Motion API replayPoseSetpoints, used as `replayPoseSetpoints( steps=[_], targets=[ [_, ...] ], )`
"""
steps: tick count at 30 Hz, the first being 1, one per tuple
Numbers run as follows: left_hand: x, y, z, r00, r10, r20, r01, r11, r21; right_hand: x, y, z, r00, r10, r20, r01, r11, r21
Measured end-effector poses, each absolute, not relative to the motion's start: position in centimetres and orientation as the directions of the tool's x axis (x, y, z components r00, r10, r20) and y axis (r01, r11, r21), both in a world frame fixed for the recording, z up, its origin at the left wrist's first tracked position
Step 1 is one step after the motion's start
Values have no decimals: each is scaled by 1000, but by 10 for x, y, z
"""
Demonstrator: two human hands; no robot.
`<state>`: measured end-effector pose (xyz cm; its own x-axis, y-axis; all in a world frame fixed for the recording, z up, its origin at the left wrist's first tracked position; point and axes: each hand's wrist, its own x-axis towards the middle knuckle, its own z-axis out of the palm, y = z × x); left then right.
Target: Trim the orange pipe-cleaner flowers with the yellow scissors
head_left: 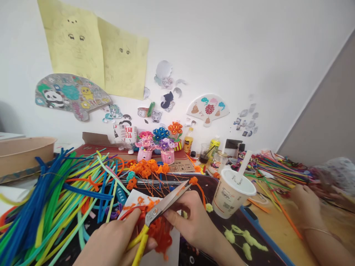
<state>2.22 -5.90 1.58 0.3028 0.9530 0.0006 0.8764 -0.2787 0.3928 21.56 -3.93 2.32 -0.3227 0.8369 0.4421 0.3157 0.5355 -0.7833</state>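
My left hand (113,236) is closed around the yellow handles of a pair of scissors (166,202), whose blades point up and to the right. Beside the blades, my right hand (188,218) has its fingers pinched near an orange pipe-cleaner flower (193,180); an orange stem (202,194) curves down from that flower. What the fingertips grip is partly hidden. Under the scissors lies a white sheet (173,245) with orange fuzzy scraps (160,232). Just beyond the hands is a cluster of orange flowers (145,169) on thin stems.
A white paper cup (231,194) with a straw stands right of my right hand. Many colored pipe cleaners (55,207) cover the left side. Small flower pots (144,153) and bottles (188,141) stand behind. Another person's hand (305,201) rests at the right.
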Motion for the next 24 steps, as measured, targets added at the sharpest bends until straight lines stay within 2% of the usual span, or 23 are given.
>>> replayPoseSetpoints(
  steps=[4, 17, 21, 24],
  targets=[
    [22, -58, 17, 308, 951, 0, 889, -288, 357, 216, -40, 24, -324, 838, 440, 289, 530, -797],
    [16, -55, 13, 325, 945, -45, 881, -285, 378, 219, -38, 21, -300, 847, 440, 309, 522, -795],
    [17, -56, 15, 314, 947, -63, 879, -264, 397, 218, -39, 22, -292, 860, 419, 233, 488, -841],
    [19, -57, 19, 310, 950, -45, 851, -257, 458, 216, -39, 24, -299, 871, 391, 128, 443, -887]
  ],
)
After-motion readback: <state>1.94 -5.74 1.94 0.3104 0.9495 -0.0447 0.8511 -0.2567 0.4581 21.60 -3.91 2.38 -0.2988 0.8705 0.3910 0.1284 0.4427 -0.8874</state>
